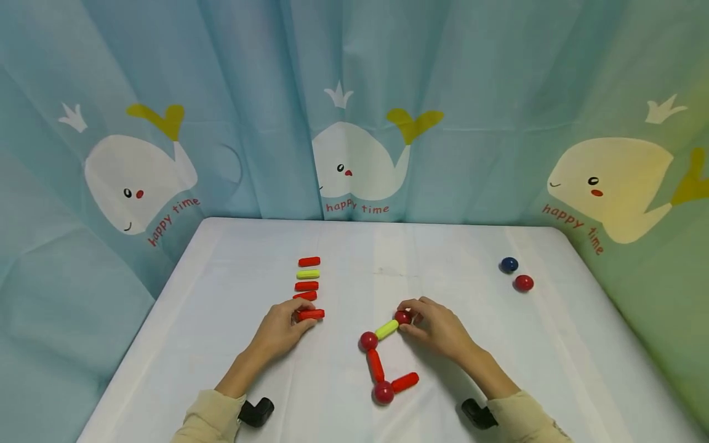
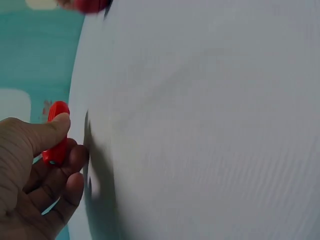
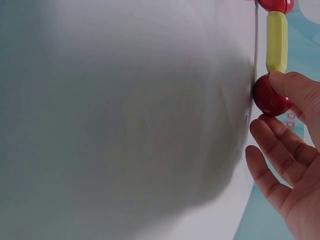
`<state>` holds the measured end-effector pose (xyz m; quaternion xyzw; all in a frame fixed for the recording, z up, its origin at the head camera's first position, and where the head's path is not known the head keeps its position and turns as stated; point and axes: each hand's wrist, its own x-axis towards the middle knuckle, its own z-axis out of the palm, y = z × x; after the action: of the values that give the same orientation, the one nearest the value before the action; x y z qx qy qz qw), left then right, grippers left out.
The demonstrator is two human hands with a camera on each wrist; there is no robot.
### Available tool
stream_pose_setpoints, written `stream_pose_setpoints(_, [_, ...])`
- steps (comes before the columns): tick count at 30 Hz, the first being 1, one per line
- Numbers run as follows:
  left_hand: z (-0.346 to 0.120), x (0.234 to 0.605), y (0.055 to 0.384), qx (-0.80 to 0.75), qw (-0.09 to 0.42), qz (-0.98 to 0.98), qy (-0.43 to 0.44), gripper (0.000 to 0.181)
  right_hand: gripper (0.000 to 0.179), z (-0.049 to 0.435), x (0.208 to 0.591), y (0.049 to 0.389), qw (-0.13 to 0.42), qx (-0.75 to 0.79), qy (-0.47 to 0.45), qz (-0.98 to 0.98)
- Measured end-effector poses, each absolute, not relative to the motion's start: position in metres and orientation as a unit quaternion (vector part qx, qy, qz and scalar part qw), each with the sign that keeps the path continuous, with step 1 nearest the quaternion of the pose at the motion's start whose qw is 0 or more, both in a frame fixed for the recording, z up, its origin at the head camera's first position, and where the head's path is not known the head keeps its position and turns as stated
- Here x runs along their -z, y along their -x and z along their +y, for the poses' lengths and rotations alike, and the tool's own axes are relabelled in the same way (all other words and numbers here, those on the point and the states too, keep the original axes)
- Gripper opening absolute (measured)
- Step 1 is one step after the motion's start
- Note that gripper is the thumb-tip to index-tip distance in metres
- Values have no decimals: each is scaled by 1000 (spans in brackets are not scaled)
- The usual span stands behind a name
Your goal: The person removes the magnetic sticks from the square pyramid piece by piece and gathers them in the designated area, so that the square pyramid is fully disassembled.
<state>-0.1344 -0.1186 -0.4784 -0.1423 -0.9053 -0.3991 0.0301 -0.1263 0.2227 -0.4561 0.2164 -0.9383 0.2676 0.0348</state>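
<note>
My left hand [image 1: 280, 327] pinches a red rod [image 1: 311, 314] between thumb and fingers, at the near end of a column of rods. In the left wrist view the thumb presses on that red rod [image 2: 58, 134]. My right hand [image 1: 437, 327] grips a dark red ball [image 1: 403, 317] at the end of a joined chain; in the right wrist view the thumb lies on the ball [image 3: 270, 96]. From this ball a yellow-green rod [image 1: 387, 330] runs to a second red ball [image 1: 368, 341], then a red rod [image 1: 375, 365], a third red ball [image 1: 383, 392] and another red rod [image 1: 405, 382].
Beyond my left hand lie several loose rods, red ones and a yellow-green rod [image 1: 308, 274]. At the far right of the white table [image 1: 454, 258] sit a dark blue ball [image 1: 509, 265] and a red ball [image 1: 523, 283]. A whale-print curtain [image 1: 266, 123] hangs behind.
</note>
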Motion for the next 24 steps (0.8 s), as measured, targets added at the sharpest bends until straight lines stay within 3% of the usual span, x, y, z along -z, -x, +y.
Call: stream_pose_setpoints(24, [-139,472,141,312,38,-941,127,28,36,243,455,120,7,-274,-164,-948])
